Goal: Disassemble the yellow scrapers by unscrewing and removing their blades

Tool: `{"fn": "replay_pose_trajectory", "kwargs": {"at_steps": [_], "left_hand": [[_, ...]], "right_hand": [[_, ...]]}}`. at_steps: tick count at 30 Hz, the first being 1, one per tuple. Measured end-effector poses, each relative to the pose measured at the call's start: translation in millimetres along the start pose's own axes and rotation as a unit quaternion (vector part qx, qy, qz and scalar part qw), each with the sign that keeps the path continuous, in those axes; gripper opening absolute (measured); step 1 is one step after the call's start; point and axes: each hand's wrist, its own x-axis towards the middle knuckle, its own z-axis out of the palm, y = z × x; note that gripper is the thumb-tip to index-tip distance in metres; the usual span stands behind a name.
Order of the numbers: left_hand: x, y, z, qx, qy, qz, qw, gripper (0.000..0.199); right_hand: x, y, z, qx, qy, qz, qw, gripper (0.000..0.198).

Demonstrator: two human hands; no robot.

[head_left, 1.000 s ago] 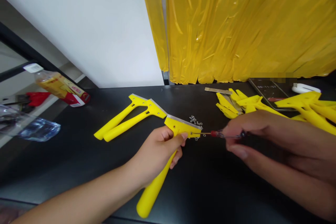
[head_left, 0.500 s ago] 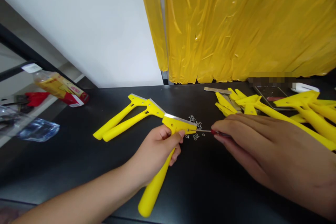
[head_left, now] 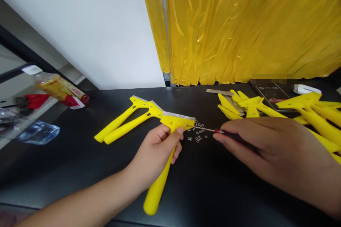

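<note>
My left hand (head_left: 162, 147) is closed around the neck of a yellow scraper (head_left: 157, 191), its thumb lying near the head. A metal blade (head_left: 178, 115) runs along the scraper's far edge. Between the fingers of my right hand (head_left: 277, 159) is a screwdriver (head_left: 221, 132) with a dark red handle. Its thin shaft points left, and the tip is at a screw in the right end of the scraper head. Small screws and nuts (head_left: 198, 136) lie scattered on the table just beyond and below that end. Two more yellow scrapers (head_left: 128, 124) with blades rest to the left.
Yellow scraper parts (head_left: 314, 113) are piled at the right on the black table (head_left: 106, 181). Behind them lie loose metal blades (head_left: 220, 92), a phone (head_left: 271, 94) and a white object (head_left: 307, 89). A drink bottle (head_left: 61, 88) and a clear plastic bottle (head_left: 37, 131) are at the left.
The held scraper has shifted slightly left, its handle end a little up and right. The screwdriver has tilted, and more of its shaft shows between my right fingers and the scraper.
</note>
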Motion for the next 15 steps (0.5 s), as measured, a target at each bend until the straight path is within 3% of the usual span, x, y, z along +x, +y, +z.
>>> {"fn": "replay_pose_trajectory", "kwargs": {"at_steps": [3, 7, 11, 15], "left_hand": [[-1.2, 2.3, -0.1, -0.026, -0.004, -0.017, 1.0, 0.041], [-1.7, 4.4, 0.4, -0.042, -0.014, -0.03, 0.999, 0.044], [1.0, 4.0, 0.3, -0.067, -0.01, -0.037, 0.997, 0.035], [4.0, 2.1, -0.5, -0.122, -0.002, -0.009, 0.992, 0.02]], "right_hand": [[5.0, 2.7, -0.9, 0.051, -0.006, 0.018, 0.999, 0.021], [8.3, 8.6, 0.8, 0.079, 0.081, 0.059, 0.992, 0.011], [7.5, 13.0, 0.5, 0.117, 0.131, 0.091, 0.98, 0.017], [6.8, 21.4, 0.3, 0.07, 0.085, 0.075, 0.991, 0.018]]}}
